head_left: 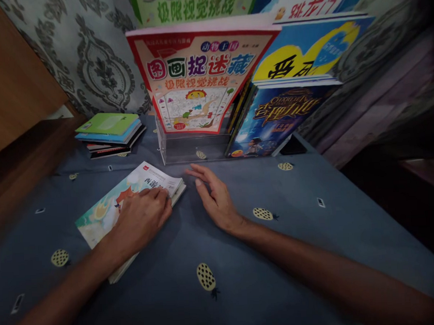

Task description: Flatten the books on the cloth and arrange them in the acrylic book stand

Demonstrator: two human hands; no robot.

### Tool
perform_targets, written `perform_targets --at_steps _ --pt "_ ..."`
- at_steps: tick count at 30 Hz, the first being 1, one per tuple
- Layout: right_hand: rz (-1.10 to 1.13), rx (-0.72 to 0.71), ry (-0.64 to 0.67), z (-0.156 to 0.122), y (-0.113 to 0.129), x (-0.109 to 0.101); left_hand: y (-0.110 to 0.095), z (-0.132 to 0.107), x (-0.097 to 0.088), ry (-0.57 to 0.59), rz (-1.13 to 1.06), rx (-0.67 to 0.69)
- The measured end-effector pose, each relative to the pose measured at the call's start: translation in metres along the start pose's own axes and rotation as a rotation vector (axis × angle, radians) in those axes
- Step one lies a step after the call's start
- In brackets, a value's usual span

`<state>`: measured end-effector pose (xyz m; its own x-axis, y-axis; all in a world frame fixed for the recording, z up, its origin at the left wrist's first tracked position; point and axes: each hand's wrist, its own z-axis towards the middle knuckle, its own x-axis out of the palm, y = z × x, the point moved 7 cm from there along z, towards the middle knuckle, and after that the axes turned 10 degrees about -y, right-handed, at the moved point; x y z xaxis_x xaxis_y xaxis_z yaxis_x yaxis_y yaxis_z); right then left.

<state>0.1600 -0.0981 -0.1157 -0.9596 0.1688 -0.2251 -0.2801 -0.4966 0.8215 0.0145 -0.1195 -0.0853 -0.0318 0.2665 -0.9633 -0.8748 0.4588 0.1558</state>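
A picture book (99, 214) with a pale, colourful cover lies flat on the blue patterned cloth (245, 277). My left hand (143, 217) rests palm down on its right half, fingers curled over the edge near the spine. My right hand (213, 196) lies just right of the book on the cloth, fingers stretched out and apart, holding nothing.
A clear acrylic stand (194, 146) behind the hands holds upright children's books, a red-bordered one (194, 76) in front and a dark blue one (276, 118) to its right. A small stack of books (109, 131) sits at the back left. Wooden furniture (12, 81) stands on the left.
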Motion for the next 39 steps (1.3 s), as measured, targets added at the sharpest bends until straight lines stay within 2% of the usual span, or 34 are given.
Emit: perform_targets --at_steps 2,7,14,19,27,35,39 --pt "-0.027 -0.068 0.015 -0.002 0.009 0.001 -0.001 -0.002 0.001 -0.015 0.008 -0.005" --pt "-0.178 -0.146 0.225 -0.010 0.014 0.017 0.003 -0.009 0.003 -0.068 0.005 0.037" --pt "-0.246 -0.200 0.293 -0.013 0.015 0.022 0.021 -0.011 0.003 -0.112 -0.169 0.127" --pt "-0.299 -0.200 0.408 -0.008 0.006 0.039 0.037 -0.009 0.009 -0.108 -0.221 0.076" --pt "-0.429 -0.249 0.444 0.017 -0.019 0.061 0.051 -0.007 0.012 -0.123 -0.210 0.034" --pt "-0.445 -0.241 0.458 0.029 -0.025 0.073 0.052 -0.006 0.019 -0.094 -0.155 0.046" --pt "-0.434 -0.252 0.455 0.028 -0.028 0.073 0.051 -0.009 0.019 -0.034 -0.162 0.105"
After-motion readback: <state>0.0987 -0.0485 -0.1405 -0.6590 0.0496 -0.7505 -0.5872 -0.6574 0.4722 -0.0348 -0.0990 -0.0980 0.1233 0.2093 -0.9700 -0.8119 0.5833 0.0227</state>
